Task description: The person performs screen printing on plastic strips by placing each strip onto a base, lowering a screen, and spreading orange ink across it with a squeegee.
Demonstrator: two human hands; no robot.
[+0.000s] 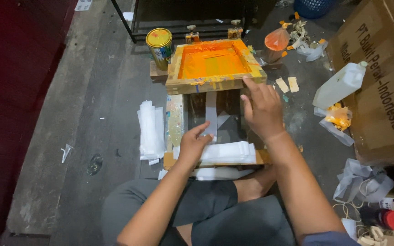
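While lifting the orange-inked screen frame (211, 66) with right hand (263, 111), fingers spread on its edge; pinching white strip (210, 114) on printing board (177, 119) with left hand (193, 145); stacked strips (151, 130) waiting.

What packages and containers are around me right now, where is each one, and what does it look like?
Paint tin: left of the orange frame; round, yellow lid.
Cardboard box: far right; big, brown, dark print.
Plastic jug: against the box; white, tilted.
Bottle: bottom right; dark, red cap.
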